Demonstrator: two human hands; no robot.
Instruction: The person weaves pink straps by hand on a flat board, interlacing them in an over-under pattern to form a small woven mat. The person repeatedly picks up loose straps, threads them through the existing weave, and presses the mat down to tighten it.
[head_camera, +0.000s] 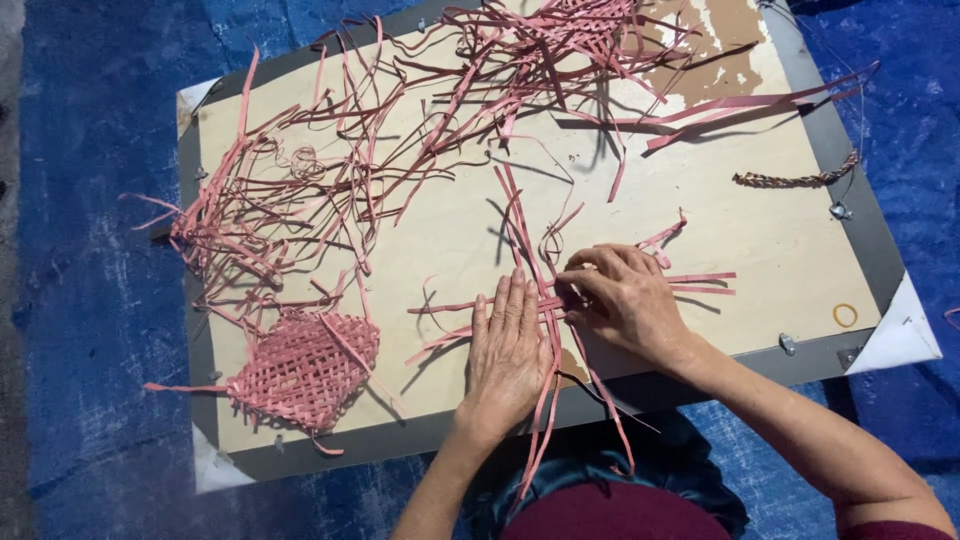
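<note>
While both hands work near the worktop's near edge:
Left hand: flat, fingers spread, palm pressing down the crossed pink strips.
Right hand: fingers curled, pinching a strip where the strips cross.
Crossed pink strips: lying near the middle of the near edge, long ends trailing over it.
Woven pink mat: near-left corner.
Loose strip pile: far-left side.
Worktop: pale board with a grey rim, on a blue tarp.

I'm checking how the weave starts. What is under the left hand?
The left hand lies flat on crossed pink strips on the wooden board. Strips come out left, right, above and below it. How they interlace beneath the palm is covered. The right hand touches the crossing.
</note>
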